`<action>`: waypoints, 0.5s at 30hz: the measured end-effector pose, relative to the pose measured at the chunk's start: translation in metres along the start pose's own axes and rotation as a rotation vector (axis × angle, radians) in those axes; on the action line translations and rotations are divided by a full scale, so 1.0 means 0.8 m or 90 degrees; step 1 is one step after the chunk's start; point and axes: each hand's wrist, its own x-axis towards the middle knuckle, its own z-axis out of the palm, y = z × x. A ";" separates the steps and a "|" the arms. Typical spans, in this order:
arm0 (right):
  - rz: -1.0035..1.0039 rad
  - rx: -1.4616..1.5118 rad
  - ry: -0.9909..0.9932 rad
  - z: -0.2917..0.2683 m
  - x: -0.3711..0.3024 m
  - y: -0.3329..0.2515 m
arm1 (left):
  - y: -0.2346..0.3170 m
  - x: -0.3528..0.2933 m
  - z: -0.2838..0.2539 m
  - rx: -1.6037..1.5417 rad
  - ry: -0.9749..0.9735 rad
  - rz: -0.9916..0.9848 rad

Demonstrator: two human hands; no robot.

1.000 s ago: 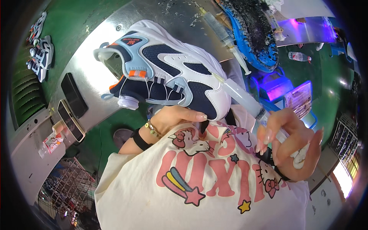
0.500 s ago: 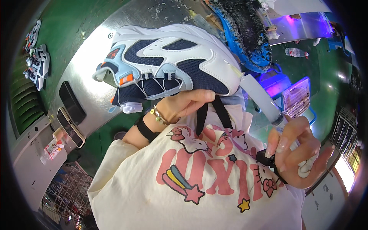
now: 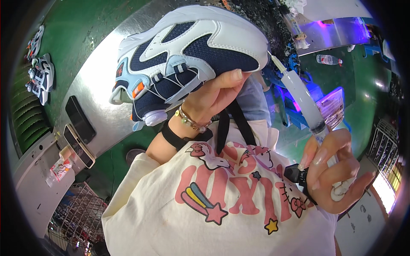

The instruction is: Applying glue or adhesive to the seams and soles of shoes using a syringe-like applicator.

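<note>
My left hand [image 3: 224, 91] grips a white, navy and light-blue sneaker [image 3: 179, 55] from below, thumb along its side near the toe. The shoe lies tipped over, its white sole facing up and away, its round white lacing dial [image 3: 154, 117] hanging at the lower left. In my right hand [image 3: 333, 170] is a clear syringe [image 3: 301, 99] of whitish liquid, fingers wrapped round its barrel. Its thin needle tip points at the toe edge of the sole; whether it touches there I cannot tell.
Two phones [image 3: 80, 119] lie on the metal table [image 3: 96, 81] at left, near a small bottle [image 3: 57, 173]. More sneakers [image 3: 41, 79] stand far left on a green rack. Behind the held shoe is a dark, crusted blue-edged object [image 3: 279, 25]. A plastic bottle [image 3: 329, 59] lies at far right.
The sneaker has tilted, its toe lowered relative to its heel, and shifted up a little. The syringe tip has moved down slightly along with the toe. Both hands keep their hold.
</note>
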 end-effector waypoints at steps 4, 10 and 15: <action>-0.027 -0.024 -0.012 0.008 0.010 0.004 | 0.004 0.012 0.008 -0.015 0.015 0.044; -0.113 -0.055 -0.048 0.010 0.020 0.024 | 0.027 0.006 0.071 -0.119 0.172 0.047; -0.202 -0.095 -0.041 0.013 0.016 0.040 | 0.047 0.009 0.108 -0.059 0.333 0.004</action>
